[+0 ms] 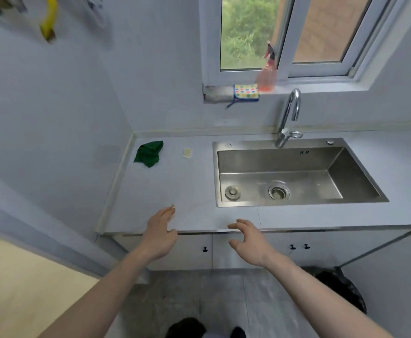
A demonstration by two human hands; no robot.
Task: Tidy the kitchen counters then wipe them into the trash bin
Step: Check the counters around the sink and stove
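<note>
The stainless sink [297,174] set into the grey counter [175,191] holds no dishes: only its strainer drain [278,192] near the middle of the basin floor and a round metal plug [232,192] lying close to the left wall. A curved chrome faucet [288,118] rises from the back rim. Down on the floor to the right, under the counter's edge, stands the trash bin [341,289], lined with a black bag; what is inside it cannot be seen from here. On the counter's back left corner lies a crumpled green cloth [149,154], and just to its right, apart from it, a small pale square scrap [187,152]. On the windowsill above sits an orange spray bottle [266,74] with a dark trigger, and beside it to the left a folded cloth with coloured spots [246,91], next to a grey rag [218,93]. No label or lettering is legible on any of these. The person's left hand [160,230] hovers over the counter's front edge with fingers straight and relaxed, holding nothing. The right hand [247,240] hangs just in front of that edge, fingers spread and loosely bent, also holding nothing. White cabinet doors [194,252] with small black knobs run beneath.
</note>
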